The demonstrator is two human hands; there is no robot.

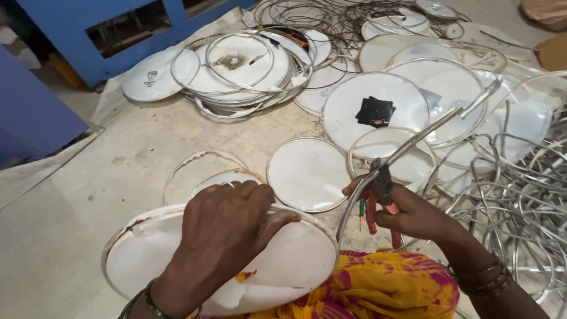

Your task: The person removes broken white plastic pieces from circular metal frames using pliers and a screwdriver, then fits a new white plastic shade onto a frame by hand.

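Left hand (227, 227) clamped over the rim of a round white drum skin (236, 269), which lies across the lap on yellow-pink cloth (378, 289). Right hand (413, 215) grips red-handled pliers (383, 198), jaws on a bent metal hoop (413, 142) rising toward upper right. Loose skins (307, 174) and tangled metal rings (520, 201) spread over the pale floor sheet (71, 236)

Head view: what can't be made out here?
- Pliers: the right hand covers most of the handles, so the grip is unclear.
- White disc: the left hand hides its rim where the fingers press; the lower part is cut off by the patterned cloth.
- Metal hoop tangle: runs off the right edge.
- Black patch: too small to identify.
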